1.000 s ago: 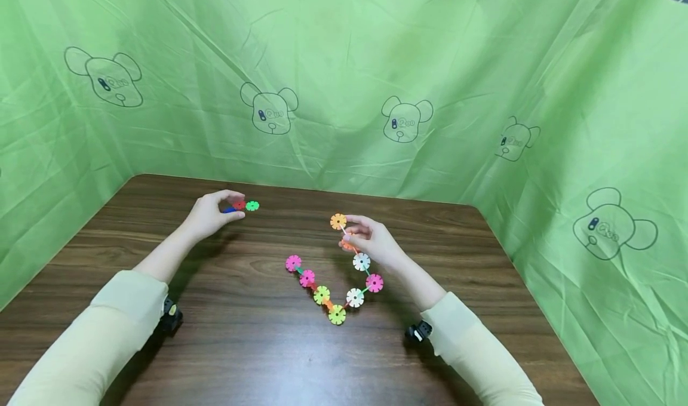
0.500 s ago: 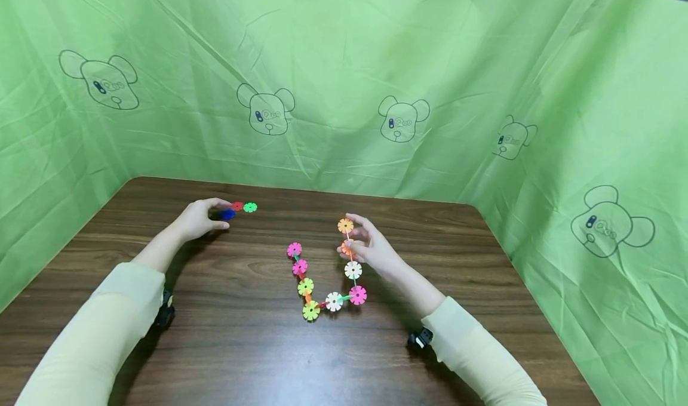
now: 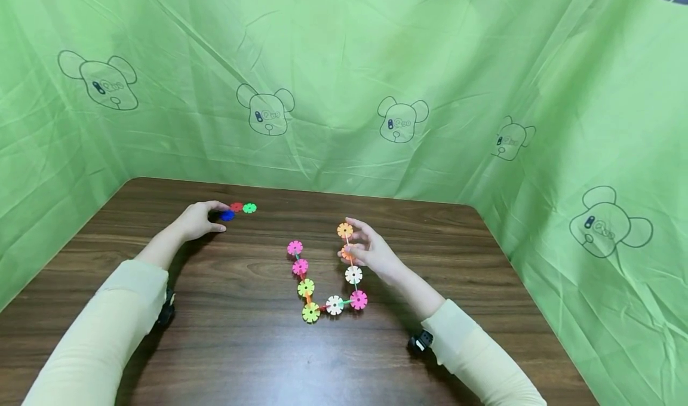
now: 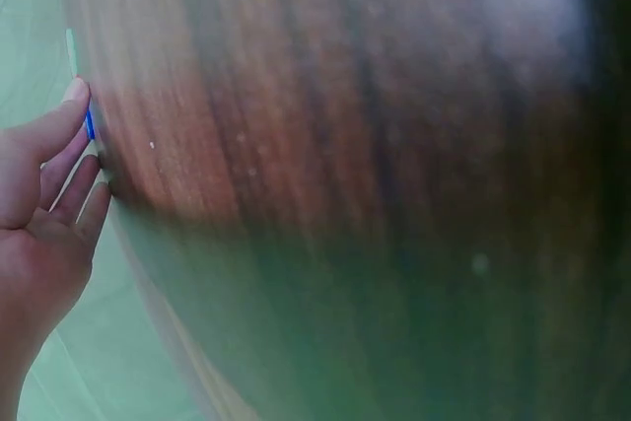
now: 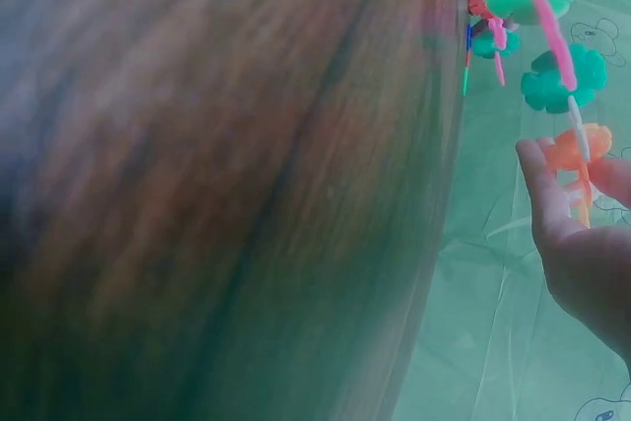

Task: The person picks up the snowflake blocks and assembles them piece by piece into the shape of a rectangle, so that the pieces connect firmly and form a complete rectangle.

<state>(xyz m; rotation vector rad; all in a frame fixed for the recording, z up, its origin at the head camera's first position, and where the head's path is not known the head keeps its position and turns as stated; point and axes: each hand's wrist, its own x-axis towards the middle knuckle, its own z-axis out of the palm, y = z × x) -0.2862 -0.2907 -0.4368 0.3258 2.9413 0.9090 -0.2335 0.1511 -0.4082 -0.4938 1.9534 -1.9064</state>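
Note:
In the head view, my left hand (image 3: 197, 221) is at the far left of the table, thumb and fingers spread around a blue notched plastic disc (image 3: 228, 215). The thumb stands apart from that disc; the fingertips are close to its edge, and I cannot tell whether they touch. A red disc (image 3: 236, 206) and a green disc (image 3: 249, 208) lie just beyond. My right hand (image 3: 376, 254) pinches an orange disc (image 3: 346, 252) in a chain of linked snowflake discs (image 3: 306, 287). The chain forms a U shape, with another orange disc (image 3: 345, 230) at its held end.
The brown wooden table (image 3: 258, 358) reaches back to a green curtain (image 3: 333, 48) printed with bear heads. That curtain also hangs along both sides. A small black camera is worn on each wrist.
My left hand has drawn back leftward, and the blue disc shows more fully, lying flatter. The lower part of the chain has swung left while my right hand keeps its pinch.

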